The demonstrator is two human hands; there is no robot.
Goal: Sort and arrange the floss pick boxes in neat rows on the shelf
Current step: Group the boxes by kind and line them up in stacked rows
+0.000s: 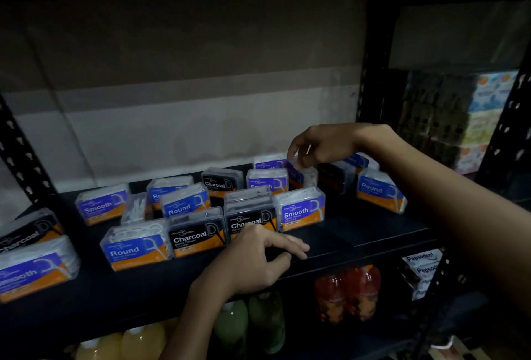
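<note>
A dark shelf (pixel 359 233) bears scattered Smooth, Round and Charcoal floss pick boxes (pixel 300 211).

You had boxes (pixel 300 210) reading "Smooth", "Round" and "Charcoal"; a lower packet (pixel 423 266) seemingly read "Pepsodent"

Shelf (pixel 373 233): black board, black perforated uprights.
Smooth box (pixel 300 210): clear case, blue label, orange band, white lettering, white picks inside.
Round box (pixel 135 247): same blue-orange scheme.
Charcoal box (pixel 196 234): black label, orange band, white lettering.
Bottles below: red (pixel 349 292), green (pixel 250 322), yellow (pixel 129 344).
</note>
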